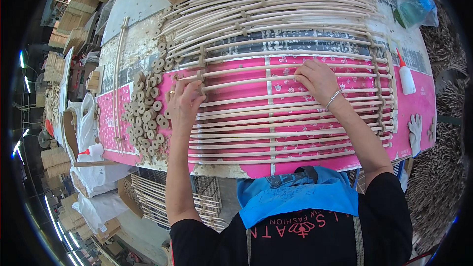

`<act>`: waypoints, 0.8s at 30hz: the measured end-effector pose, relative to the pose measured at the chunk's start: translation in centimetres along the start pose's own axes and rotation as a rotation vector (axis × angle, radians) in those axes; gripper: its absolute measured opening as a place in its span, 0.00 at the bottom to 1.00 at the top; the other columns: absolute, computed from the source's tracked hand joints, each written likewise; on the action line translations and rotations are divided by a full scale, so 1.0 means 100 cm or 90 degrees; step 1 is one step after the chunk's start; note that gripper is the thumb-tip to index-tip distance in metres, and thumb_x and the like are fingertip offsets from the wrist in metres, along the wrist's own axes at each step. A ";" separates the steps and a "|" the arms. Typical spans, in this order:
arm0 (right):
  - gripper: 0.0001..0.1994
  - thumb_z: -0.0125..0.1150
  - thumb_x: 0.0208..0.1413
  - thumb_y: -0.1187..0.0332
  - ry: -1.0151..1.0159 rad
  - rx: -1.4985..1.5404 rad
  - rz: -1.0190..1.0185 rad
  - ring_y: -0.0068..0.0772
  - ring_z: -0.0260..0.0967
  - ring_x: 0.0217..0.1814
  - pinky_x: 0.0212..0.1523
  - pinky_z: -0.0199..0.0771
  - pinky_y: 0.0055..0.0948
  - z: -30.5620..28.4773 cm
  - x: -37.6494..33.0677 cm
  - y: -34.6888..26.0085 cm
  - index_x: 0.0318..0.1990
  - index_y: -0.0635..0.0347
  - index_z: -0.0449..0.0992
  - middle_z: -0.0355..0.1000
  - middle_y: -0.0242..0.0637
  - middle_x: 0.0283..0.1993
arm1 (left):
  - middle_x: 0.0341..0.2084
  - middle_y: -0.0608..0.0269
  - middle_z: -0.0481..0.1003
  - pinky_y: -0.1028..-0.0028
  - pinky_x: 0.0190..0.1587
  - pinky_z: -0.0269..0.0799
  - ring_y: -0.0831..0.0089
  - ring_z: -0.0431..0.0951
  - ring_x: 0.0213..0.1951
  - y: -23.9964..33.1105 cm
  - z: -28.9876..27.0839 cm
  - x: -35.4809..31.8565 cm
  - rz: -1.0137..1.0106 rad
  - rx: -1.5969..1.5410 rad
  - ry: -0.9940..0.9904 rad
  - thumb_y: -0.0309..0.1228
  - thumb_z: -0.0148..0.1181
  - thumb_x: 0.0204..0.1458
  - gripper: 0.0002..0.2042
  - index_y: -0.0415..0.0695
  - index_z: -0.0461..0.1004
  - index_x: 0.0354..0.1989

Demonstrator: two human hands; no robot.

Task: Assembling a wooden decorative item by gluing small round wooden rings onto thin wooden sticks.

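My left hand [185, 99] is closed at the left end of a pale wooden rod [246, 83], its fingers bent together beside a small wooden ring [200, 75]. What sits between those fingertips is hidden. Farther right, my right hand [318, 81] pinches the same rod along its length. Several similar rods [256, 134] lie side by side in front of me, their right ends running through a row of wooden rings [379, 99]. To the left of my left hand spreads a heap of loose wooden discs with holes [148, 113].
More rods [276, 7] lie in a bundle at the back of the pink-covered table [419, 103]. A white glue bottle with red tip [407, 80] and a glove [415, 133] lie at right. Another glue bottle [94, 150] rests at left. Two long rods [118, 79] stand apart there.
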State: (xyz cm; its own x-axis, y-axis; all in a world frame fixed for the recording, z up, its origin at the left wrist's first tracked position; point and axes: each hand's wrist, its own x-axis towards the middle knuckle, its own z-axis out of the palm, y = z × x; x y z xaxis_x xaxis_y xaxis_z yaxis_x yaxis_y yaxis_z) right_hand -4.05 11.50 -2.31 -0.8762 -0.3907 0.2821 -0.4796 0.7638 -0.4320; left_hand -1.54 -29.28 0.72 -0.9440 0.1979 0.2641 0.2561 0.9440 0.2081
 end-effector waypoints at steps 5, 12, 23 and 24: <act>0.05 0.62 0.58 0.64 0.022 -0.145 -0.119 0.39 0.73 0.47 0.49 0.73 0.42 0.015 0.000 0.012 0.35 0.51 0.81 0.76 0.32 0.38 | 0.49 0.61 0.79 0.60 0.52 0.76 0.55 0.79 0.51 -0.003 0.008 0.007 0.016 -0.101 0.007 0.23 0.75 0.39 0.25 0.48 0.81 0.51; 0.11 0.69 0.56 0.55 -0.017 -0.068 0.049 0.33 0.71 0.52 0.53 0.68 0.38 0.023 0.003 0.000 0.41 0.46 0.81 0.75 0.28 0.42 | 0.54 0.68 0.76 0.56 0.58 0.65 0.61 0.76 0.57 -0.008 0.005 0.003 -0.009 0.010 -0.023 0.26 0.74 0.44 0.26 0.54 0.79 0.55; 0.10 0.66 0.59 0.56 0.008 -0.083 0.001 0.39 0.73 0.44 0.46 0.72 0.42 0.011 0.000 0.007 0.37 0.49 0.82 0.76 0.32 0.37 | 0.50 0.66 0.77 0.56 0.54 0.68 0.58 0.77 0.54 -0.006 0.011 0.004 -0.001 -0.037 -0.015 0.32 0.76 0.43 0.25 0.53 0.80 0.53; 0.09 0.67 0.58 0.57 0.030 -0.037 -0.004 0.40 0.73 0.44 0.46 0.73 0.42 0.001 -0.001 0.008 0.37 0.50 0.82 0.75 0.33 0.37 | 0.50 0.66 0.77 0.57 0.55 0.65 0.59 0.77 0.53 0.002 0.009 0.007 0.025 -0.012 -0.007 0.34 0.76 0.45 0.24 0.53 0.80 0.53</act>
State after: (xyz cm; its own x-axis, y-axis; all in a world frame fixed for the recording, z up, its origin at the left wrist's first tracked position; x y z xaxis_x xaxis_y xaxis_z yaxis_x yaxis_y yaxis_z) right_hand -4.35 12.05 -2.79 -0.8690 -0.3724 0.3259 -0.4810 0.7904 -0.3793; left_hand -2.31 -28.74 0.10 -0.9350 0.2379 0.2629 0.2972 0.9302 0.2153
